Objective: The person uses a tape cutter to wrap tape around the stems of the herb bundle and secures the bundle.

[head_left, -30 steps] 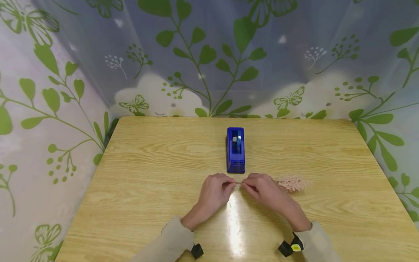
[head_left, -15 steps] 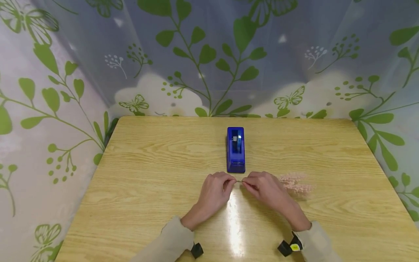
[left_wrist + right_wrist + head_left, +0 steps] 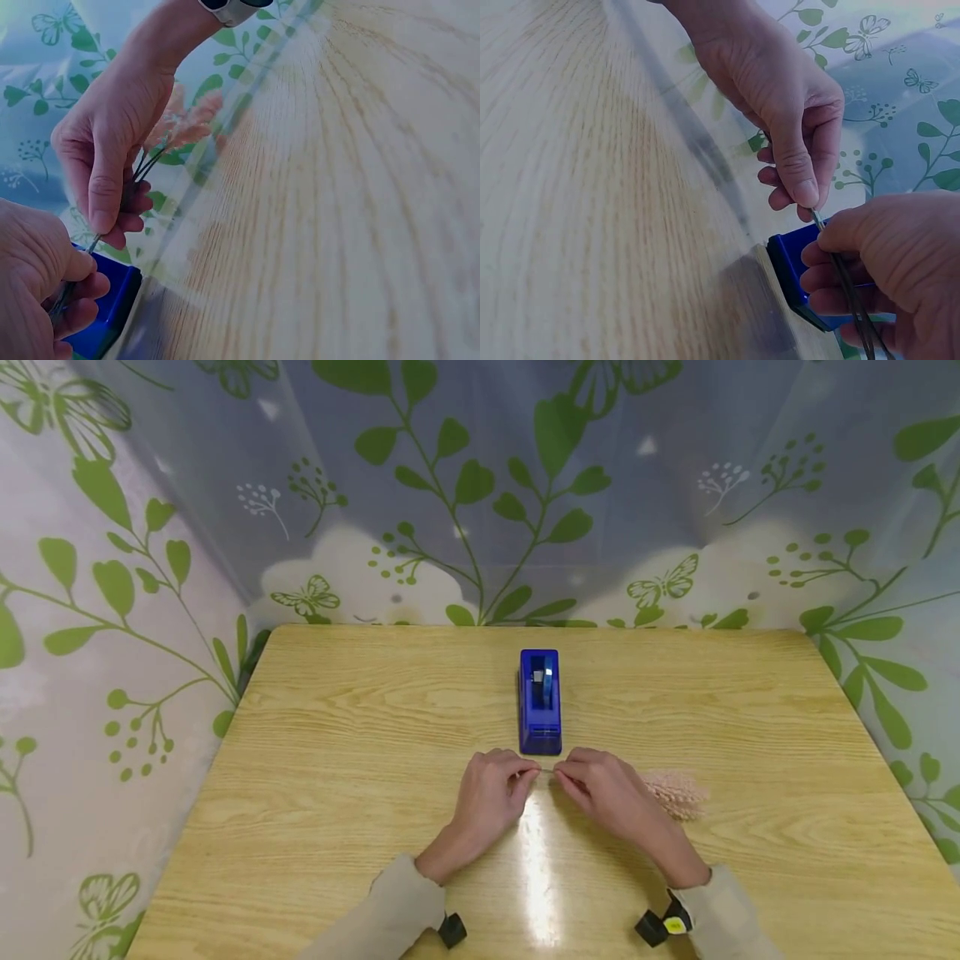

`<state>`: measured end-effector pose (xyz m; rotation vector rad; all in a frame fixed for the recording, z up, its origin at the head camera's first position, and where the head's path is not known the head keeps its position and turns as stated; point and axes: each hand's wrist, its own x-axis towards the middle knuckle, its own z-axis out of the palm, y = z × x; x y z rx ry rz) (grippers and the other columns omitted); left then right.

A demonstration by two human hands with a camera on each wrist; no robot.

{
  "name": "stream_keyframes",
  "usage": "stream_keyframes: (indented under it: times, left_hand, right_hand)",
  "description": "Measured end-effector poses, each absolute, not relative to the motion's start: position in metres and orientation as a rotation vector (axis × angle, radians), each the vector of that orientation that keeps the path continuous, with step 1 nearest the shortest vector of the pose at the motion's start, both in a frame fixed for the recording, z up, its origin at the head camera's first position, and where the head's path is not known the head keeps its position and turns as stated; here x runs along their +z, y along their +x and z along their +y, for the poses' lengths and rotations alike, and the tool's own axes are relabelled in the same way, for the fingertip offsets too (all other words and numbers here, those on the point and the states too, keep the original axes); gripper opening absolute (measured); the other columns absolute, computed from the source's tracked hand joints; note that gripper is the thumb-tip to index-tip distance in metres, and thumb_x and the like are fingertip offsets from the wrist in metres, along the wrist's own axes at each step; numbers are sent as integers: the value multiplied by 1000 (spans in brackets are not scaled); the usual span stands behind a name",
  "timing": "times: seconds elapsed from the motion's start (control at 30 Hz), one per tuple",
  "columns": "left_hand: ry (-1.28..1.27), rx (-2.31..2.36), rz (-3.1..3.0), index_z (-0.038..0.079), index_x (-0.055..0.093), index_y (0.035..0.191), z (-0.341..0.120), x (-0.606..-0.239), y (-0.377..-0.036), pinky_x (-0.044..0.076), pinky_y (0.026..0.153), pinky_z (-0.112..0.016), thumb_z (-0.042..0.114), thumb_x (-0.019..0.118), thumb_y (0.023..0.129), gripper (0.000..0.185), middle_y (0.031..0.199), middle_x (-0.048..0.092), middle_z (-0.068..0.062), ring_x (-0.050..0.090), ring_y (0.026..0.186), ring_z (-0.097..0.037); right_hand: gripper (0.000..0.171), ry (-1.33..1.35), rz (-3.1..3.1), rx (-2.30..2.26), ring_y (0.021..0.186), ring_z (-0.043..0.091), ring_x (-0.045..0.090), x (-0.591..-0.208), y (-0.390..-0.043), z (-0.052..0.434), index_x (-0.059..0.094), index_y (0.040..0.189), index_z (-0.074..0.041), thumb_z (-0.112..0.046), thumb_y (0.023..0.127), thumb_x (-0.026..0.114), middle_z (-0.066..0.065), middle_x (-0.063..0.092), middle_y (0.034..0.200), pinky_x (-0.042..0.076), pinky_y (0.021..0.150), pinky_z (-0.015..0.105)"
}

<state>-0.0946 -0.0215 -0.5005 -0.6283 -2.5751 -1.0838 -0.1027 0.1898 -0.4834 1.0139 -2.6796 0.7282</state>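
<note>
Both hands meet just in front of a blue tape dispenser [image 3: 540, 702] in the head view. My left hand [image 3: 531, 770] pinches the bare end of a thin bundle of dark stems [image 3: 548, 770]. My right hand [image 3: 562, 774] pinches the same stems a little further along. Behind the right hand the sprig's fluffy pink flower head [image 3: 675, 792] lies low over the table. The left wrist view shows the stems [image 3: 146, 165] running from my left hand [image 3: 71, 291] up through the right hand to the pink head [image 3: 187, 124]. In the right wrist view, my right hand [image 3: 826, 237] grips the stems [image 3: 851, 292].
The wooden table [image 3: 360, 752] is ringed at the back and sides by a leaf-and-butterfly patterned curtain [image 3: 480, 502]. The dispenser stands lengthwise at the table's middle, its near end a finger's width from the hands. Both forearms wear beige sleeves and wrist cameras.
Both hands have crept slightly toward the dispenser, still pinching the stems. The pink flower head has swung a little and now lies lower, nearer to me.
</note>
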Motion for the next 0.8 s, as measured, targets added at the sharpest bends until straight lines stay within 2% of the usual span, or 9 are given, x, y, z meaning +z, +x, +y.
stream_keyframes:
  times: [0.1, 0.2, 0.4, 0.6, 0.8]
  left_hand:
    - [-627, -1070, -2575, 11, 83, 94, -21, -500, -95, 48, 70, -30, 13, 79, 94, 5, 82, 77, 1, 60, 65, -10]
    - [-626, -1046, -2584, 12, 83, 94, -21, -499, -95, 46, 70, -30, 15, 79, 94, 5, 81, 76, 2, 59, 66, -10]
    - [-640, -973, -2670, 13, 82, 97, -20, -499, -96, 46, 70, -30, 18, 71, 100, 13, 85, 75, 2, 65, 75, -14]
    - [-648, -1041, -2671, 10, 82, 95, -18, -495, -102, 50, 68, -29, 14, 73, 98, 11, 84, 76, -1, 65, 69, -13]
    - [-660, -1075, -2641, 9, 83, 94, -18, -495, -105, 50, 64, -26, 12, 75, 96, 8, 84, 77, -1, 64, 66, -11]
  right_hand:
    - [9, 1028, -2603, 688, 65, 7, 55, -485, -104, 189, 78, 87, -8, -4, 94, 74, -3, 65, 77, 52, 61, 27]
    - [6, 1031, -2558, 643, 67, 11, 60, -487, -105, 189, 80, 89, -7, -6, 92, 75, -1, 69, 78, 53, 64, 32]
    - [5, 1017, -2541, 561, 69, 13, 63, -486, -106, 189, 82, 90, -9, -10, 91, 77, -1, 73, 81, 41, 62, 28]
    - [4, 995, -2523, 562, 73, 15, 67, -485, -107, 191, 83, 91, -10, -10, 86, 83, 0, 75, 83, 42, 63, 29]
    - [4, 958, -2552, 630, 71, 13, 65, -486, -107, 191, 81, 92, -8, -8, 88, 83, 0, 73, 83, 45, 63, 30]
